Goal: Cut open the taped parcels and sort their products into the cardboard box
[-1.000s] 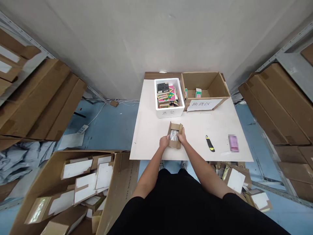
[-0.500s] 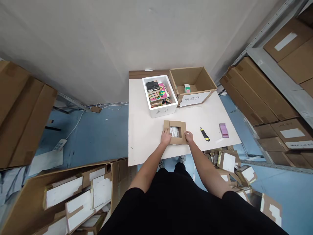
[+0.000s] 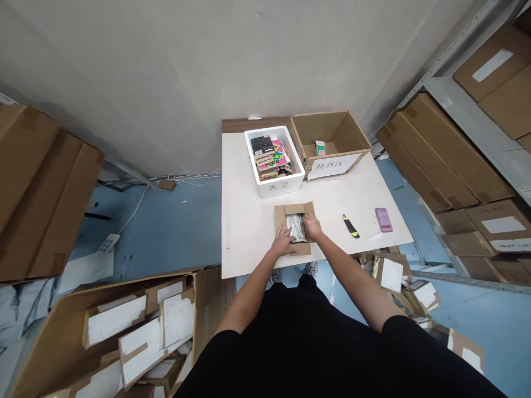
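A small opened cardboard parcel (image 3: pixel 281 214) lies on the white table (image 3: pixel 244 221) near its front edge, flaps spread. Inside it shows a silvery plastic-wrapped item (image 3: pixel 295 226). My left hand (image 3: pixel 282 242) rests on the parcel's near left flap with fingers flat. My right hand (image 3: pixel 312 226) reaches into the parcel from the right, and its fingers curl onto the wrapped item.
A white foam bin (image 3: pixel 274 186) of colourful packets and an open cardboard box (image 3: pixel 332 160) with a paper label stand at the table's back. A yellow-black utility knife (image 3: pixel 350 226) and a pink item (image 3: pixel 383 219) lie to the right. Cartons of parcels (image 3: pixel 124 331) crowd the floor.
My right hand left the parcel's right flap and went inside onto the wrapped item. The left hand slid down to the near left flap. The camera view shifted slightly.
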Demonstrator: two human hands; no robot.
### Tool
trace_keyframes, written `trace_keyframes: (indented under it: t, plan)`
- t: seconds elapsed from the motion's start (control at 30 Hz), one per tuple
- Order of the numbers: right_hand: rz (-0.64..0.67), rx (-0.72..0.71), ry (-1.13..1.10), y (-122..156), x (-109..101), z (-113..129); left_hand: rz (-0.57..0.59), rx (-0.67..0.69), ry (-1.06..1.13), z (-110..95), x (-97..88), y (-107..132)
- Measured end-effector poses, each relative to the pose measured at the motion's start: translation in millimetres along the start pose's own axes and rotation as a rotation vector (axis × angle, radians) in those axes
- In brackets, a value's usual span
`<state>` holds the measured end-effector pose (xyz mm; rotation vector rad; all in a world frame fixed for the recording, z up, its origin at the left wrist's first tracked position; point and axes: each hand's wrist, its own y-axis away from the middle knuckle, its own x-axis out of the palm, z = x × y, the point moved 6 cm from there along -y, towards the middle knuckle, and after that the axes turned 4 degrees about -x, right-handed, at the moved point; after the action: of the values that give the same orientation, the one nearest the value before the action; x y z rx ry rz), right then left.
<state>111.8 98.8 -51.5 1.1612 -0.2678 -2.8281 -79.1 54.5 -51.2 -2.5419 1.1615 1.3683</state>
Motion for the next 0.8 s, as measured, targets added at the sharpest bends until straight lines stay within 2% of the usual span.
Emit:
trace_keyframes:
  t: [0.1, 0.3, 0.37, 0.5, 0.57, 0.7, 0.8]
  plan:
    - [0.107, -0.084, 0.037, -12, 11, 9, -0.015, -0.010, -0.066, -3, 7.8, 2]
    - [0.101, -0.249, 0.104, -31, 15, 16, -0.058, -0.015, -0.068, -11, 19.5, -1]
    - [0.108, -0.240, 0.124, -43, 17, 18, -0.076, -0.028, -0.064, -10, 23.0, -3]
    - [0.135, -0.096, 0.269, -72, 18, 22, -0.104, -0.047, -0.042, -6, 31.4, -6]
    - [0.149, -0.079, 0.337, -79, 17, 27, -0.119, -0.058, -0.020, -3, 34.6, -7]
    - [0.117, -0.184, 0.387, -62, 18, 35, -0.141, -0.076, 0.015, 2, 36.7, -6]
    - [0.216, -0.170, 0.419, -35, 30, 28, -0.155, -0.065, 0.020, 1, 36.5, -7]
